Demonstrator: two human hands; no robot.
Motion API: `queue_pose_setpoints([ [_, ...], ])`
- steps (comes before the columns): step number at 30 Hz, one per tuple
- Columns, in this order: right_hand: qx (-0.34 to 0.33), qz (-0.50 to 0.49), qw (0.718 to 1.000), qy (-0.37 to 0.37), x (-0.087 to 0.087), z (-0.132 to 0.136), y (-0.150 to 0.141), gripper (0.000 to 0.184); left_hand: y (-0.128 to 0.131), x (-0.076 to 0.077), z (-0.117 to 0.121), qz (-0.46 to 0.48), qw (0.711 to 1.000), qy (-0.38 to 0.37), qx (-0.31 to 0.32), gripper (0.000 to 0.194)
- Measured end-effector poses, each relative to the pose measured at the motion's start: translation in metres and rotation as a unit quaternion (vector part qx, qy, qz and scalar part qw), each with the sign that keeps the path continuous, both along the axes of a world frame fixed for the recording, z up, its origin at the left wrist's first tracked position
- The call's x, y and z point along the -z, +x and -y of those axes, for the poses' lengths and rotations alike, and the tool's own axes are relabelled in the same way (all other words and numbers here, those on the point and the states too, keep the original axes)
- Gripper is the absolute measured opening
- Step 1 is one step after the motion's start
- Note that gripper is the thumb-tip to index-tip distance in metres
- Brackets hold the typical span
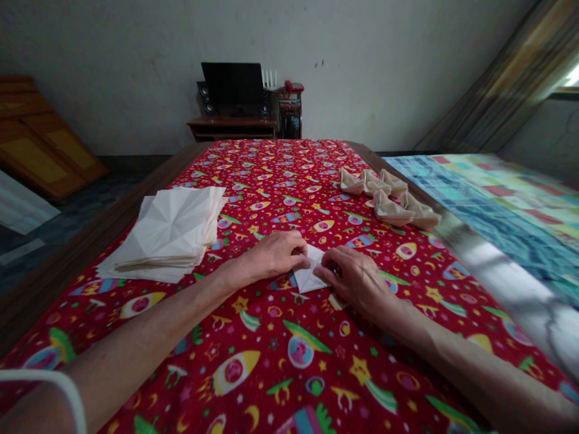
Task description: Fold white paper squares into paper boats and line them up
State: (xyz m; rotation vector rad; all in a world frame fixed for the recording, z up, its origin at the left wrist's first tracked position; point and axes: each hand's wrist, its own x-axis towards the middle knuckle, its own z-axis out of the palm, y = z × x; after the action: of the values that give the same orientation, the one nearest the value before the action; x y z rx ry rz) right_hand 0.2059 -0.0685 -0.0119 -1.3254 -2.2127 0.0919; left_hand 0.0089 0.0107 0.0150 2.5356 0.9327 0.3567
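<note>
On the red rocket-print cloth (pixel 271 355), my left fingers (pixel 292 252) and right fingers (pixel 332 270) hold a folded white paper (pixel 309 277) between them; creased paper stack (pixel 167 226) at left, paper boats (pixel 389 196) at right

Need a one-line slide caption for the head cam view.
Left hand and right hand press folded white paper on red rocket-print cloth; creased sheets and folded shapes lie nearby.
</note>
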Motion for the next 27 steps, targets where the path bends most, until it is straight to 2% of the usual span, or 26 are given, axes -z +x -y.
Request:
queue_pose_setpoints([
  [7,0.012,0.005,1.0,-0.014,0.0001,0.0002,-0.0005,0.015,0.0013,0.0013,0.0007,0.004,1.0,0.007,-0.006,0.014],
  [14,0.005,0.002,1.0,-0.014,0.0016,-0.0002,0.0014,0.014,0.0029,-0.0018,0.0032,0.01,1.0,-0.023,-0.013,0.011],
  [21,0.007,-0.01,1.0,-0.01,0.0014,0.0003,-0.0004,0.013,0.0037,-0.0004,0.0031,0.041,0.999,-0.008,-0.015,0.009],
  [27,0.012,0.01,1.0,-0.021,0.0001,0.0001,-0.0004,0.016,0.0057,-0.0036,0.0057,0.045,0.998,-0.03,0.011,0.009],
])
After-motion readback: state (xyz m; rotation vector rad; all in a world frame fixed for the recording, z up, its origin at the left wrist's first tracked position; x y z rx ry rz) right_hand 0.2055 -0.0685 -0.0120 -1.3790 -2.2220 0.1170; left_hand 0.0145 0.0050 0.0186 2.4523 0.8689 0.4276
